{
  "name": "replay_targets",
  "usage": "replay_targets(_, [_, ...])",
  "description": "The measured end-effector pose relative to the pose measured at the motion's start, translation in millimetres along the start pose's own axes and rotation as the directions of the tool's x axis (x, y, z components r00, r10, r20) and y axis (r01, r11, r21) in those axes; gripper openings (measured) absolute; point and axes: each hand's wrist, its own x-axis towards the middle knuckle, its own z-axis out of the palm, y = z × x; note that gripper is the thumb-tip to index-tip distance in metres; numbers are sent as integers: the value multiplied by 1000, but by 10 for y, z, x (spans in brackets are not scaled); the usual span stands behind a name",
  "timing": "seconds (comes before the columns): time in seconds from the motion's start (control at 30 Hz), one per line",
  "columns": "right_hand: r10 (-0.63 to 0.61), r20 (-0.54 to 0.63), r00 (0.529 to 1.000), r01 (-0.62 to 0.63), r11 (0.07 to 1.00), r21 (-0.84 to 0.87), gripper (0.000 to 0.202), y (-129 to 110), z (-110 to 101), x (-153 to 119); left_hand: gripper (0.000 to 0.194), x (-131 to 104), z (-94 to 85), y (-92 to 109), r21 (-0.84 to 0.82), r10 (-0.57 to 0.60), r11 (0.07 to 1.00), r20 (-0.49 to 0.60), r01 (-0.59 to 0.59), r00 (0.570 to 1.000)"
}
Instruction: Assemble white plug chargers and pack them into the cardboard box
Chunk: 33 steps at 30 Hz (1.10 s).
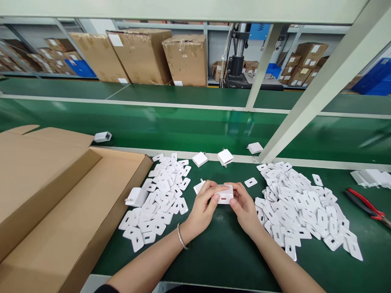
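Both hands meet over the green mat and hold one white charger body (225, 194) with a red port facing me. My left hand (204, 205), a bracelet on its wrist, grips its left end. My right hand (244, 205) grips its right end. A heap of white cover plates (161, 199) lies left of my hands and a larger heap (302, 207) lies to the right. One plate (250, 182) lies alone just beyond my right hand.
An open cardboard box (61, 203) fills the left. Loose white chargers (225, 157) sit by the conveyor edge, one (102, 136) on the green belt. Red-handled pliers (366, 205) lie far right. A slanted frame post (305, 106) rises at the right.
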Motion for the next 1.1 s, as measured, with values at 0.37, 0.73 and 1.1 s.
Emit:
replay_targets(0.37, [87,69,994,-100,971,219,53,-73,52,8,46,-22,37,-22,50,88,995,-97,-83,991])
replay_targets(0.73, [3,-75,997,-4,1000,-16,54,-40,21,26,56,-20,-12,-53,-118,-77,990,1,77,997])
replay_targets(1.1, [-151,-68,986,143,983,-113,65,4,89,-49,53,113,-88,-7,-467,-178,860,102,205,979])
